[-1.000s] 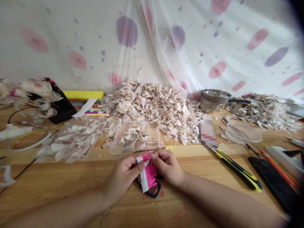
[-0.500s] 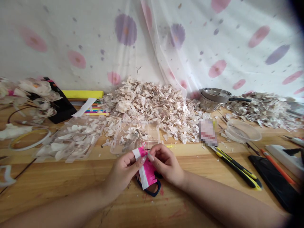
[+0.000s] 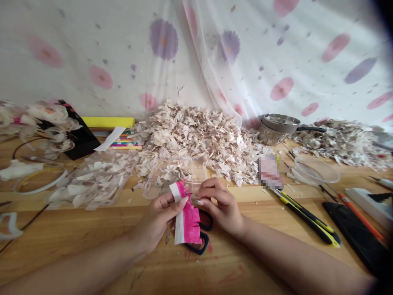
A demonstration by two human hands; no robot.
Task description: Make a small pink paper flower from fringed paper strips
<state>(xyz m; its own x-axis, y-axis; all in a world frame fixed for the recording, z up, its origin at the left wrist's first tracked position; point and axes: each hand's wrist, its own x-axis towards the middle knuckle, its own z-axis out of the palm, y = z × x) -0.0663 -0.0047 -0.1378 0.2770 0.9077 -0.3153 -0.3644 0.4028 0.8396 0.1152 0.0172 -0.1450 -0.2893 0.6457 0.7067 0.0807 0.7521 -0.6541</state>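
My left hand (image 3: 166,211) pinches a strip of pink and white crepe paper (image 3: 190,225) between thumb and fingers. The strip's pink edge is cut into fringe, and its lower end hangs down towards me. Beside the fringe, my right hand (image 3: 222,207) is closed in a pinch, thumb against fingers. What lies between those fingertips is too small to make out. Under the paper, dark blue scissors (image 3: 201,249) rest on the table, with only their handle loops showing. Red marks stain the wood near them.
A large heap of pale dried petals (image 3: 196,131) stands behind the hands. Clear plastic trays (image 3: 205,176) hold more petals. A yellow-black utility knife (image 3: 310,219), a black case (image 3: 346,229) and a metal bowl (image 3: 273,133) stand right. White flowers (image 3: 49,112) stand left.
The paper strip has turned so more of its pink fringed side shows. My right hand has drawn slightly right, away from my left thumb, uncovering more of the scissors' handles.
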